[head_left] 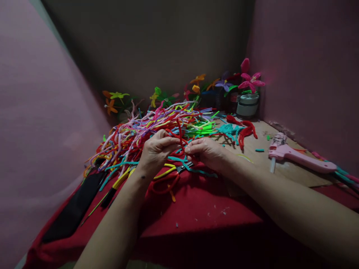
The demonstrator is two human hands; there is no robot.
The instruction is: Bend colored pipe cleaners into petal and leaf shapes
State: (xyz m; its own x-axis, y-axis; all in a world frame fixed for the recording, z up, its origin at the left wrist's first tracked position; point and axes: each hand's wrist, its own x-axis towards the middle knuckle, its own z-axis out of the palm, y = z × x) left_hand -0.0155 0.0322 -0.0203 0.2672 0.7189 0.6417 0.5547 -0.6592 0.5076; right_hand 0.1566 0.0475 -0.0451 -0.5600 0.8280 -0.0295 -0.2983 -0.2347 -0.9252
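Observation:
Both hands meet at the near side of a big pile of coloured pipe cleaners (131,130). My left hand (157,150) is closed in a pinch on a red pipe cleaner (179,129), whose end sticks up above the fingers. From the other side my right hand (206,151) pinches the same red pipe cleaner, its fingertips close to the left ones. Just below the hands lie pliers (182,168) with yellow and red handles. Teal pipe cleaners (200,172) lie across and beside them.
A pink glue gun (300,156) rests on a board (260,172) at right, near shaped red pieces (246,130) and teal pieces (230,130). Pipe-cleaner flowers (251,81) stand at the back, some in a pot (247,106). A black flat object (75,207) lies left on red cloth (202,209).

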